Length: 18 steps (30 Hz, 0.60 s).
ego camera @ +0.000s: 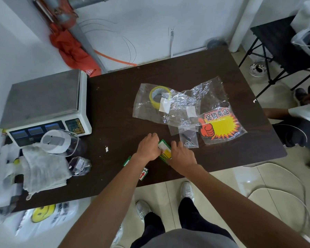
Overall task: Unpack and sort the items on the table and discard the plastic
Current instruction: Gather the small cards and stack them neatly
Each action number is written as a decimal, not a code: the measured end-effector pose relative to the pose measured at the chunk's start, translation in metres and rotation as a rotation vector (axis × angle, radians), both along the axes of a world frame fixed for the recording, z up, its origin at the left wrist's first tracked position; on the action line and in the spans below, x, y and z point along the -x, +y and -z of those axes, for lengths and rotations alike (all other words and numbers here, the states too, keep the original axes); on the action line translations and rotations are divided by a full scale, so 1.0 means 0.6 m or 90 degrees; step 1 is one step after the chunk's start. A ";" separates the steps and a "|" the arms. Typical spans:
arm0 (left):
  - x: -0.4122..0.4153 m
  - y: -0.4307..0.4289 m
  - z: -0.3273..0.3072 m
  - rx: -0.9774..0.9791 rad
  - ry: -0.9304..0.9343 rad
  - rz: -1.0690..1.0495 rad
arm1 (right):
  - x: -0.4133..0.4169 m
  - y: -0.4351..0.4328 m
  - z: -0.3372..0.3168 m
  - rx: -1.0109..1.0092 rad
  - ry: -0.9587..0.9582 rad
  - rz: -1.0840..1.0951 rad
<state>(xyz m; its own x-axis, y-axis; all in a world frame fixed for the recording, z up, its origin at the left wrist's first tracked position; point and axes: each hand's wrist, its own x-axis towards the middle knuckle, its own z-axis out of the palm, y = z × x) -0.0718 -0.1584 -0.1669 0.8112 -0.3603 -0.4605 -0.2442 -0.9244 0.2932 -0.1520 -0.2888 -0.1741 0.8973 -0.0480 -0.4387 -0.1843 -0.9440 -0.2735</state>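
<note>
**Open lanes and blockers on the worktop**

We see bare worktop [118, 104] in a broad strip through the middle of the frame, between the scale [43, 106] at the left and the crumpled plastic bags [183, 104] at the right; a hand could pass there freely. The far edge of the worktop, upper centre, is also open. At lower left, a cloth [43, 169], a clear jar [61, 142] and a small bagged item [80, 166] crowd the corner. A small zip bag [189, 138] lies just right of centre.
</note>
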 end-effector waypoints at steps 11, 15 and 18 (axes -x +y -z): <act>0.018 0.034 -0.018 0.007 0.013 0.056 | 0.015 0.040 -0.002 -0.033 0.046 0.053; 0.017 0.046 -0.028 0.013 0.011 0.084 | 0.021 0.050 -0.004 -0.038 0.040 0.081; 0.023 0.053 -0.031 -0.005 0.003 0.121 | 0.020 0.055 -0.006 -0.035 0.051 0.074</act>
<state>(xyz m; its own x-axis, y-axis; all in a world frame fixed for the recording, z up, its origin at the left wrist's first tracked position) -0.0856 -0.1263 -0.1485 0.7269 -0.5038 -0.4667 -0.4137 -0.8637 0.2880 -0.1640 -0.2556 -0.1703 0.8488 -0.1245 -0.5138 -0.3155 -0.8991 -0.3035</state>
